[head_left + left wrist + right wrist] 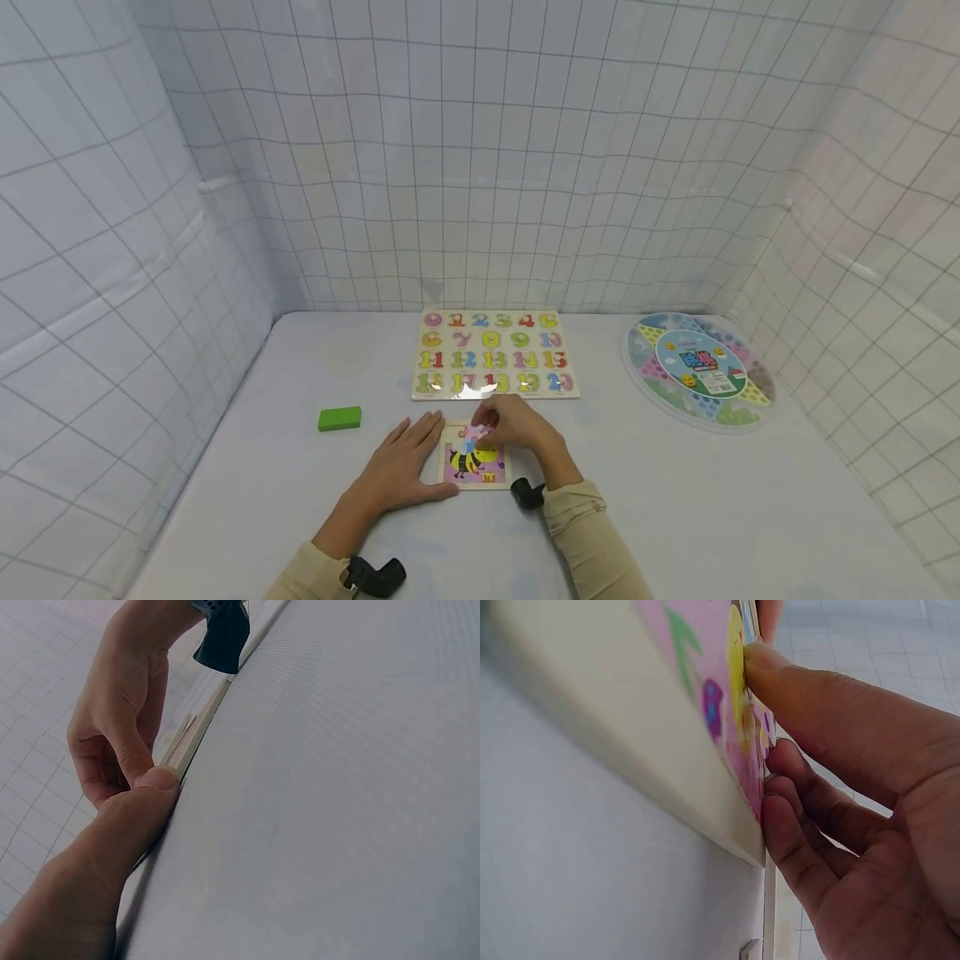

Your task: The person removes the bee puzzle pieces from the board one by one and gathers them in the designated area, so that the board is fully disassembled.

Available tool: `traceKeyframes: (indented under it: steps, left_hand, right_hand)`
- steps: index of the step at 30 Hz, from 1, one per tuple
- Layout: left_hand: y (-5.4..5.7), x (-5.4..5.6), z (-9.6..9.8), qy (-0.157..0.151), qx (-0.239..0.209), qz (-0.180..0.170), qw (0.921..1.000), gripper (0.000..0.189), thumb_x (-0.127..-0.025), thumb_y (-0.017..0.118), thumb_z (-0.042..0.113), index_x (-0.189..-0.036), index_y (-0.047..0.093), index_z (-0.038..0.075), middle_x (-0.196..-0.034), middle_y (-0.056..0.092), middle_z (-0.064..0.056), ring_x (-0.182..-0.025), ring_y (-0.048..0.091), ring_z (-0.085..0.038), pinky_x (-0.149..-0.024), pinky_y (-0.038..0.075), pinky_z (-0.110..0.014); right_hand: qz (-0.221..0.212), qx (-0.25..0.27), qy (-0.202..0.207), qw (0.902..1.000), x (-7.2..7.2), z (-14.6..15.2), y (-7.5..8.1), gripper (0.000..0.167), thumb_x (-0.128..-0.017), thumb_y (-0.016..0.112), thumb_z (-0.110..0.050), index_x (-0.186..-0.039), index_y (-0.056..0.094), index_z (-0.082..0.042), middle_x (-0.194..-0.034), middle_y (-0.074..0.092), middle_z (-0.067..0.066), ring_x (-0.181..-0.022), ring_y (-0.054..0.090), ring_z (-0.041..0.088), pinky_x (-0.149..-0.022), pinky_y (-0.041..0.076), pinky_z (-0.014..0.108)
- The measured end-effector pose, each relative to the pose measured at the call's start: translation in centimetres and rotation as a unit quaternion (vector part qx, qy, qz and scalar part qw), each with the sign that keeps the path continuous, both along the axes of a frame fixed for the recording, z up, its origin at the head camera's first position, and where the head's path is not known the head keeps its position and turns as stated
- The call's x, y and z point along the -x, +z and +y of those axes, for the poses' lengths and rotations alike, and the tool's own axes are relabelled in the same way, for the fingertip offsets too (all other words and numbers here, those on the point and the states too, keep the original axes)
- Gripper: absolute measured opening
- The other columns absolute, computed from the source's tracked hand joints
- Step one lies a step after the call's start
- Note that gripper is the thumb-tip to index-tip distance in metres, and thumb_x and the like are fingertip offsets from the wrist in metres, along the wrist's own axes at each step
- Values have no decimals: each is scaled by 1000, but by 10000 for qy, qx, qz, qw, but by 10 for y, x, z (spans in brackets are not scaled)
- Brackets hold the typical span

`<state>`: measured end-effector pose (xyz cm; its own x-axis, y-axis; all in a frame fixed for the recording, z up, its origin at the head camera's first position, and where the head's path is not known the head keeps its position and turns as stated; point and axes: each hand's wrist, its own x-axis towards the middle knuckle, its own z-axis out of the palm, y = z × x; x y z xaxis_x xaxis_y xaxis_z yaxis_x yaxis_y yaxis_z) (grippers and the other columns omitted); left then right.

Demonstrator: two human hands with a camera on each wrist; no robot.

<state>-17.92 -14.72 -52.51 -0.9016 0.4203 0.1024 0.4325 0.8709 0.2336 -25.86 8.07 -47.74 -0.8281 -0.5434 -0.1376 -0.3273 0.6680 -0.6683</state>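
Observation:
A small wooden bee jigsaw puzzle (457, 479) with a pale frame lies at the front middle of the table. My left hand (401, 473) rests flat along its left side, fingers extended and thumb at the lower left corner. Over the upper right part is my right hand (517, 427), pinching a pink puzzle piece (472, 432) between thumb and fingertips. In the right wrist view, the thumb lies against the yellow part of the picture, and the fingers curl by the frame (697, 802). The fingers partly hide the piece, so I cannot tell how it sits.
Behind the puzzle lies a wooden number board (495, 350). A green block (340, 418) sits to the left. On the right is a round, colourful board-game package (701, 371). Gridded white cloth walls (480, 167) enclose the table's back and sides.

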Motion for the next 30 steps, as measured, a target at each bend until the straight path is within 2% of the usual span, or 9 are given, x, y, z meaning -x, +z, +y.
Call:
traceKeyframes:
  steps: [14,30]
  left_hand:
    - [1,0,0,5,31,-54,10000,106,-76,50,82,-153,31,12,-161,29,-4,-149,27,-22,-122,22,-47]
    - [-1,0,0,-8,-13,27,10000,106,-76,51,81,-153,32,11,-161,30,-5,-149,28,-23,-122,22,-48]
  right_hand:
    - [-180,87,-47,9998,-1,2,3,19,-79,80,-13,-97,74,-13,-90,68,-4,-82,59,10,-78,53,25]
    - [-97,-16,41,9999,1,0,1,23,-78,81,-14,-100,74,-12,-89,66,-4,-82,57,11,-77,51,26]
